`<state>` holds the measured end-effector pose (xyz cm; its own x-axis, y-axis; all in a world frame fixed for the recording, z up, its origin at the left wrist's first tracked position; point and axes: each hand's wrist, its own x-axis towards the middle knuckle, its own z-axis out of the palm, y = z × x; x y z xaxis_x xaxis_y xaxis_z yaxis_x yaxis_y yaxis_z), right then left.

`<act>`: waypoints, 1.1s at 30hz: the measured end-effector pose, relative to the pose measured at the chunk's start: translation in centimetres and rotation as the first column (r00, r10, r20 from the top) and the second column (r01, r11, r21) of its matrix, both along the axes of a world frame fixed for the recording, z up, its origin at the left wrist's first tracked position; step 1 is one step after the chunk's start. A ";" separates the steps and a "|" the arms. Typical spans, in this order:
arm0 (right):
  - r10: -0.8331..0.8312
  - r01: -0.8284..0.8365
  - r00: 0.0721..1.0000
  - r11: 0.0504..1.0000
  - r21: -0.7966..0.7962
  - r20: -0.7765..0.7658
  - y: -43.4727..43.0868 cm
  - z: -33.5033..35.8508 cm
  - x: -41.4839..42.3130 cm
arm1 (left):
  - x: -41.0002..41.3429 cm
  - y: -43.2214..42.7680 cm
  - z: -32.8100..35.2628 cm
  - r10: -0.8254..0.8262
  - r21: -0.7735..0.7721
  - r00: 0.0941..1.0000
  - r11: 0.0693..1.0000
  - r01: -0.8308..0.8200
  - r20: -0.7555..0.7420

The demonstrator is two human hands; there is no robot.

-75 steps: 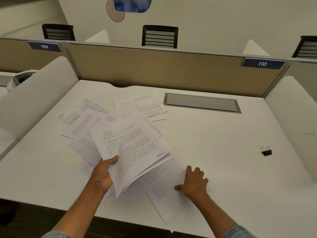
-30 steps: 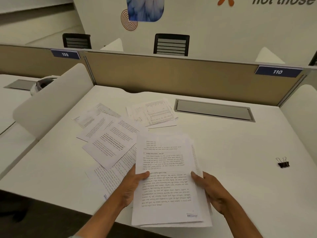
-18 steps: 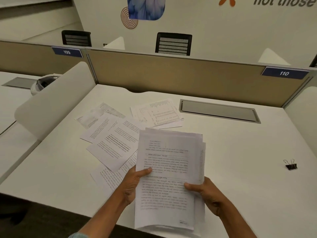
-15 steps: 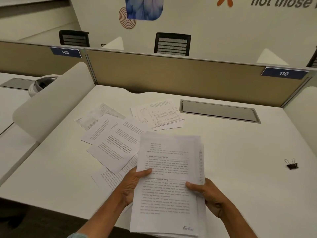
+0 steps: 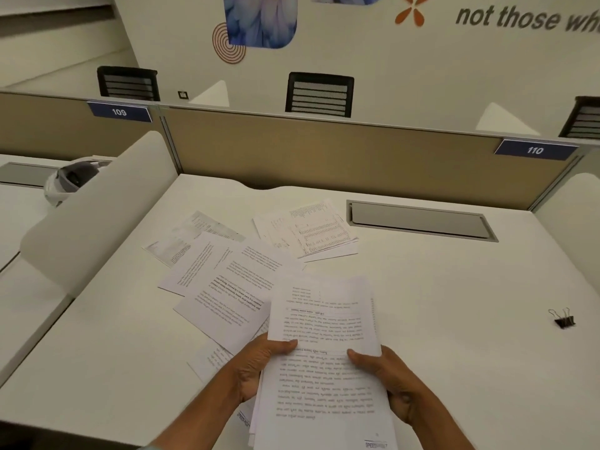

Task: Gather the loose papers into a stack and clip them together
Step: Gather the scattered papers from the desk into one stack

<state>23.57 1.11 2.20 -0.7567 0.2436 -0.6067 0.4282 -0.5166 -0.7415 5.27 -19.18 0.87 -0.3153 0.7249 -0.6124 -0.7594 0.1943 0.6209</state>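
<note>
Head view: the gathering step is in hand, not the clipping. The left grip and right grip each clasp a long edge of the partial stack, thumbs on the top page and fingers curled beneath. They hold it over the near edge of the bench, at six o'clock. Its sheets look unevenly aligned, with edges stepping out at the lower left.

From the stack, several loose sheets fan out at ten to eleven o'clock, overlapping one another. A small separate pile lies at twelve o'clock, and one more sheet peeks out beside the left wrist. The binder clip sits alone at three o'clock, well apart from all paper.

Next, I judge, one grip must let go to draw in the remaining sheets. The edges then need squaring against the bench before the clip is fetched.
</note>
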 end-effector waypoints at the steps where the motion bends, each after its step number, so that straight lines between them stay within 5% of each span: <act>1: 0.022 -0.022 1.000 1.000 0.009 0.019 -0.2 0.0 -0.4 | 0.0 0.2 0.1 0.021 -0.005 1.000 1.000 -0.021 -0.010; 9: 0.034 -0.035 0.999 0.999 0.030 0.041 -0.4 0.1 -3.9 | -1.4 -0.9 0.3 0.005 -0.110 0.987 0.994 -0.023 -0.163; 14: -0.109 0.110 0.994 0.990 -0.093 0.016 -2.1 -0.1 -7.6 | -6.3 -3.0 0.4 0.108 -0.065 0.970 0.990 -0.125 -0.217; 22: -0.299 0.312 0.928 0.950 -0.027 0.222 -5.4 -1.9 -15.5 | -19.0 -7.8 -1.3 0.335 0.024 0.934 0.942 -0.335 -0.122; 33: -0.390 0.401 0.852 0.915 0.044 0.350 -7.7 -2.3 -21.5 | -22.9 -8.6 -5.1 0.235 -0.254 0.972 0.940 -0.226 0.005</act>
